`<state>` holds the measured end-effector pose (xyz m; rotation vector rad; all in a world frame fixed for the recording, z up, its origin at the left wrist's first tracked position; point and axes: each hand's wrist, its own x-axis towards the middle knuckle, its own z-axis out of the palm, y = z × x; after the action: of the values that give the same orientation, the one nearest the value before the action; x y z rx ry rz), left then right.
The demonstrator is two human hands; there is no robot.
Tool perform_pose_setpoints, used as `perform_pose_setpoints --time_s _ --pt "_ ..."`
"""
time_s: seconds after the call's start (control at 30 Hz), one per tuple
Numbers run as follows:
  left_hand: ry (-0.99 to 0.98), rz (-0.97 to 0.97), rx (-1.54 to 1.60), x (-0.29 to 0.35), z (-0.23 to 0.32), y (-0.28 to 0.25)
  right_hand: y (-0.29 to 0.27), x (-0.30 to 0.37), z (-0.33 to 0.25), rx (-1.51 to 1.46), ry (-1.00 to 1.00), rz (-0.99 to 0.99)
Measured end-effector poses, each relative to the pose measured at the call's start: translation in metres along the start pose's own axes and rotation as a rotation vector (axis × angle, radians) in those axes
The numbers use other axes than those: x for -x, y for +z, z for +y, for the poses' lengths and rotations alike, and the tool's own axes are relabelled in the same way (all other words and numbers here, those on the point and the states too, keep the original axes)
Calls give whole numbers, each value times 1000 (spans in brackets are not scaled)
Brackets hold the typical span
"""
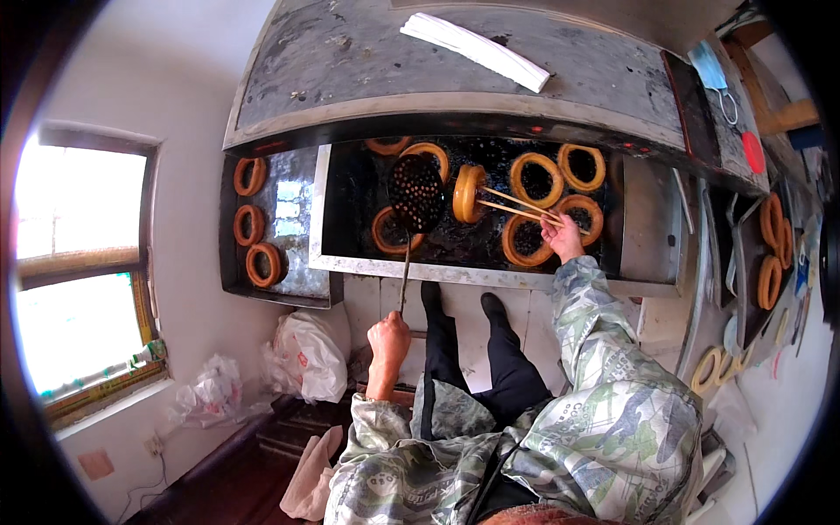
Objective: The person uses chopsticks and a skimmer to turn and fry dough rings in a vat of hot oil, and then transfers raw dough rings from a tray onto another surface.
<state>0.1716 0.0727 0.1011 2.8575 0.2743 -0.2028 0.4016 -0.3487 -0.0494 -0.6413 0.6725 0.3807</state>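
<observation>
My left hand point(388, 343) is closed round the thin handle of a dark perforated skimmer point(416, 191), whose round head is over the left half of a long rectangular frying vat point(420, 269) of dark oil. In my right hand point(563, 236) is a pair of long wooden chopsticks point(514, 205). Their tips reach a golden fried dough ring point(468, 194) turned edge-on in the middle of the vat; whether a second ring is pressed against it I cannot tell. Several more dough rings point(536, 158) float at the right. Part of another ring point(381, 232) shows beside the skimmer.
Three browned rings point(251, 225) lie in a metal tray point(302, 201) left of the vat. Behind it, a grey ledge point(350, 79) bears a white folded strip point(477, 51). A blue face mask point(709, 66) and racked rings point(770, 280) are at right. Plastic bags point(306, 354) sit lower left.
</observation>
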Motion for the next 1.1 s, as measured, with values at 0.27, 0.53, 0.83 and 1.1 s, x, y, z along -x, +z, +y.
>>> perform_pose_setpoints --time_s 0.27,0.53,0.83,1.1 --pt "79 -86 -38 -10 26 10 -26 30 -56 287 -184 156" --pt "93 -64 -38 -12 32 10 57 97 -74 681 -621 223" --pt "128 -127 -50 -30 37 19 45 10 -54 180 -555 404" --pt "40 -167 -116 -29 31 13 -14 -25 -27 -127 -317 191"
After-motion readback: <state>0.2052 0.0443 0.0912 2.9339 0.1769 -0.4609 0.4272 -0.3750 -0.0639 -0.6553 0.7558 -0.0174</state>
